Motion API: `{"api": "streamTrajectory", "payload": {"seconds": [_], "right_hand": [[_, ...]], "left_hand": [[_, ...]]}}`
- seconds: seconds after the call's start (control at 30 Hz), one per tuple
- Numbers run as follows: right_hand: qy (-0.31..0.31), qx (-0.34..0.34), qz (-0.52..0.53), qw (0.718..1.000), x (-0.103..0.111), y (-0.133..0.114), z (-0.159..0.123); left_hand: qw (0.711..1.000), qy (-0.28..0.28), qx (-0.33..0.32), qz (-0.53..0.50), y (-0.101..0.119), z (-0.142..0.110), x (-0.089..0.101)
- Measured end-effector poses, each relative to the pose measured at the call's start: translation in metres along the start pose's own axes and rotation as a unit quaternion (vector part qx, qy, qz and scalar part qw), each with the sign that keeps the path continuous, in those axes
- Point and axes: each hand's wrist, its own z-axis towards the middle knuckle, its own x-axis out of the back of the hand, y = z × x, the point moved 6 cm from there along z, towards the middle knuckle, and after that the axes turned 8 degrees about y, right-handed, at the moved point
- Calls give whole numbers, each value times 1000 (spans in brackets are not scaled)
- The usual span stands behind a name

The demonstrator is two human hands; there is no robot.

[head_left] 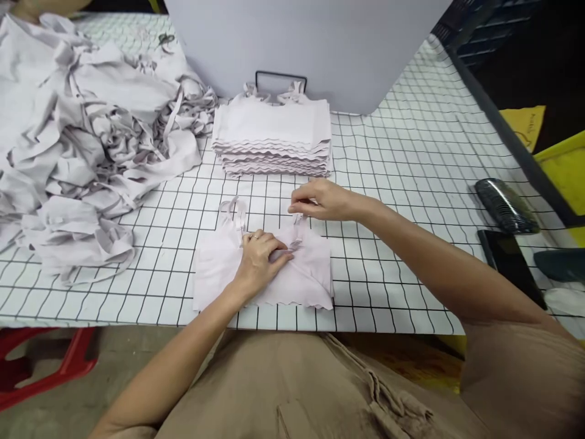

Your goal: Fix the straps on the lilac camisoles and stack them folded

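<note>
A pale pink garment (214, 277) with thin straps and a scalloped hem lies flat near the front edge of the gridded table (411, 183). My left hand (261, 256) presses down on its middle, fingers bent and pinching the fabric near the neckline. My right hand (320, 200) is closed in a pinch on the garment's right strap, just above its top edge. Behind them stands a neat stack of folded pink garments (273, 139) with their straps pointing away from me.
A big loose heap of the same pink garments (82, 134) covers the table's left side. A grey box (311, 42) stands at the back. At the right edge lie a dark comb-like object (506, 205) and a black phone (510, 262). A red stool (41, 360) sits below left.
</note>
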Motion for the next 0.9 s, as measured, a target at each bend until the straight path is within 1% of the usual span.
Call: {"api": "streamTrajectory", "payload": {"seconds": [0.13,0.23,0.33,0.37,0.4,0.47,0.5,0.53,0.57,0.63,0.67,0.7,0.73,0.77,0.83,0.87,0.9], "right_hand": [[62,-4,4,998,8,12,16],[93,-27,-3,995,11,26,21],[100,-31,-51,993,13,34,19],[110,-26,-77,991,13,32,16],[127,-20,-105,986,11,27,10],[172,-14,-152,973,1,5,-10],[193,-14,-167,967,-9,-10,-24],[195,-12,-175,965,-22,-26,-39],[179,-9,-185,966,-38,-42,-56],[111,7,-204,973,-72,-65,-93],[82,-4,-212,974,-83,-69,-110],[64,-22,-219,973,-89,-67,-127],[58,-60,-226,970,-90,-61,-141],[56,-106,-231,966,-87,-51,-153],[82,-176,-232,953,-74,-36,-167],[95,-191,-230,950,-68,-34,-170],[100,-187,-225,951,-66,-35,-171]], "left_hand": [[1000,7,-4,8,3,0,0],[1000,-18,14,15,1,6,-2],[997,-56,23,39,2,14,-1],[997,-51,15,52,4,15,2],[997,-32,0,67,8,15,7],[994,30,-53,93,19,8,20],[990,54,-85,102,25,-1,26],[985,64,-116,110,30,-11,30],[981,54,-142,120,33,-23,32],[973,1,-172,157,30,-46,31],[968,-25,-172,181,25,-56,30],[963,-44,-166,206,17,-64,31],[960,-54,-156,227,9,-70,33],[957,-59,-146,242,1,-73,35],[955,-61,-135,257,-9,-74,39],[954,-62,-137,258,-12,-74,40],[954,-62,-141,258,-14,-73,40]]}}
